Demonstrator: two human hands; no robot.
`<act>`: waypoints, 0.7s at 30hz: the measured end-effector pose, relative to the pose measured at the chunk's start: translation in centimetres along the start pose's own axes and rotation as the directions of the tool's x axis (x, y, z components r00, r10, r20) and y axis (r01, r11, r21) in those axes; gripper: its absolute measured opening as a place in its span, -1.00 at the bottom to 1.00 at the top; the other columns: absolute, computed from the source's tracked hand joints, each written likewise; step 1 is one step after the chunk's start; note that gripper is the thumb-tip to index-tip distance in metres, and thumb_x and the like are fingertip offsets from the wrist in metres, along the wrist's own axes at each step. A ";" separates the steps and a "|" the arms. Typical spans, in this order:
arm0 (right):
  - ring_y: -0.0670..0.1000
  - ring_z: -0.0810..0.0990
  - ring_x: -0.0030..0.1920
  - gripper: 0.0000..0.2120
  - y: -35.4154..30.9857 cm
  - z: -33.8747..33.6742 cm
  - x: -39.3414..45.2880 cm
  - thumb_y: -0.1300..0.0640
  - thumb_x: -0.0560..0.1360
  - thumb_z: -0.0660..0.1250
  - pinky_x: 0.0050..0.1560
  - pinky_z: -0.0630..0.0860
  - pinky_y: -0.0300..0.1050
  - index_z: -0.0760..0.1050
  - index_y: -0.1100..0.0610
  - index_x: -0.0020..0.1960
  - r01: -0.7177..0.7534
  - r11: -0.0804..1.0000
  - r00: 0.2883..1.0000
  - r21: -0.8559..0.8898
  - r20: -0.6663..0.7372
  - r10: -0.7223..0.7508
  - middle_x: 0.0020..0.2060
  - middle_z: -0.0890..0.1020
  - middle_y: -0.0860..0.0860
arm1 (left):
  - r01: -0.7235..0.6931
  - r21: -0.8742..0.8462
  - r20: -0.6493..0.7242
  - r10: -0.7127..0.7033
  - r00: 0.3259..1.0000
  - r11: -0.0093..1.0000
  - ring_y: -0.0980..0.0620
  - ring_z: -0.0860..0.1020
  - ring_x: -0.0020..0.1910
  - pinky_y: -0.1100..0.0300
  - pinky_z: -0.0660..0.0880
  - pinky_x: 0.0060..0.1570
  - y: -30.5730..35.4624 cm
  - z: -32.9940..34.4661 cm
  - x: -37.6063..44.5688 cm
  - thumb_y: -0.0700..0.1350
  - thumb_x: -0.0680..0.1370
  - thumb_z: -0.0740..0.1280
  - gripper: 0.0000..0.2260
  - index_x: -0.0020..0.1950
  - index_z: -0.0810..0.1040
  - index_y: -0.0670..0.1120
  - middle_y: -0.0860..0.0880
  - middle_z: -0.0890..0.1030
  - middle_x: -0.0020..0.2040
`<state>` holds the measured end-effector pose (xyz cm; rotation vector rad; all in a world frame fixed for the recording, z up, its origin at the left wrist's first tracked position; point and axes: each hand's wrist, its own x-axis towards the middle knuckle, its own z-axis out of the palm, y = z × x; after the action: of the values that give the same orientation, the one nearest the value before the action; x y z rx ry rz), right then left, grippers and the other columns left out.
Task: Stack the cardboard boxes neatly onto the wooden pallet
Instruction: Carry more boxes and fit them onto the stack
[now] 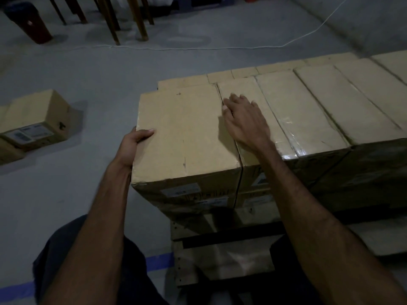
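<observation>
A plain cardboard box (182,133) sits at the left end of the top row of boxes stacked on the wooden pallet (222,256). My left hand (134,146) grips its left side, thumb on the top face. My right hand (244,119) lies flat with fingers spread on the neighbouring taped box (242,93), right at the seam between the two. A row of taped boxes (319,102) runs on to the right, with another layer under them.
Loose cardboard boxes (35,119) with labels lie on the grey floor at left. Chair legs (123,16) and a dark red bin (33,23) stand at the back. A white cable (198,48) crosses the floor. Blue tape (158,260) marks the floor by my knee.
</observation>
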<state>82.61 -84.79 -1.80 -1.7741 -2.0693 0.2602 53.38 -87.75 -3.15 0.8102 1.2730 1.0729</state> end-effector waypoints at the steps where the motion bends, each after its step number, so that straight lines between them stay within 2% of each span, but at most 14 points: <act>1: 0.15 0.40 0.47 -0.47 0.0 0.0 0.0 -0.05 0.67 -0.10 0.53 0.25 0.27 0.49 0.14 0.39 0.000 1.000 1.000 -0.001 0.004 0.000 0.46 0.47 0.14 | 0.000 -0.007 0.003 0.000 1.000 1.000 -0.06 0.71 -0.21 0.12 0.65 -0.27 0.0 0.1 -0.1 -0.22 0.64 0.24 -0.61 0.48 0.43 -0.24 -0.11 0.72 -0.08; 4: 0.16 0.40 0.47 -0.45 -0.2 0.0 0.0 -0.05 0.66 -0.10 0.52 0.25 0.27 0.48 0.15 0.41 0.001 1.000 1.000 -0.016 0.012 -0.001 0.47 0.46 0.14 | 0.009 -0.032 0.029 -0.008 1.000 0.999 -0.06 0.71 -0.22 0.12 0.65 -0.28 0.0 0.2 -0.2 -0.23 0.65 0.21 -0.65 0.44 0.45 -0.24 -0.10 0.73 -0.11; 9: 0.15 0.44 0.42 -0.42 -0.1 0.0 -0.1 -0.09 0.63 -0.15 0.49 0.30 0.28 0.48 0.14 0.36 0.003 1.000 1.000 -0.020 0.010 -0.002 0.39 0.50 0.13 | 0.012 -0.048 0.030 -0.011 0.999 0.999 -0.10 0.70 -0.17 0.09 0.66 -0.23 0.0 0.0 -0.1 -0.21 0.63 0.25 -0.57 0.50 0.40 -0.28 -0.16 0.69 -0.01; 12: 0.16 0.40 0.47 -0.45 -0.1 0.1 0.0 -0.07 0.65 -0.11 0.52 0.26 0.29 0.46 0.14 0.42 0.003 1.000 1.000 -0.022 0.019 -0.003 0.45 0.47 0.14 | 0.030 -0.066 0.027 -0.028 0.999 0.997 -0.13 0.70 -0.14 0.07 0.66 -0.21 0.0 0.0 -0.2 -0.19 0.62 0.29 -0.54 0.51 0.41 -0.28 -0.17 0.69 0.01; 18: 0.19 0.42 0.44 -0.52 0.3 0.2 0.1 -0.03 0.68 -0.06 0.49 0.29 0.30 0.47 0.16 0.39 0.027 0.999 1.000 -0.031 0.007 -0.027 0.40 0.49 0.15 | 0.032 -0.053 -0.004 -0.032 0.999 0.998 -0.18 0.69 -0.06 0.03 0.65 -0.14 0.5 0.4 -1.2 -0.12 0.45 0.42 -0.37 0.50 0.41 -0.28 -0.24 0.65 0.13; 21: 0.20 0.44 0.40 -0.48 0.3 0.2 0.2 -0.07 0.66 -0.10 0.43 0.32 0.30 0.48 0.15 0.34 0.035 0.999 0.999 -0.028 0.000 -0.035 0.36 0.50 0.16 | 0.031 -0.043 -0.019 -0.032 0.999 0.999 -0.12 0.70 -0.16 0.09 0.64 -0.21 0.9 0.6 -1.8 -0.15 0.53 0.38 -0.43 0.52 0.39 -0.29 -0.19 0.68 0.03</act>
<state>82.74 -84.55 -2.08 -1.7520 -2.1117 0.2216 53.86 -89.08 -1.63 0.7466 1.2712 1.0823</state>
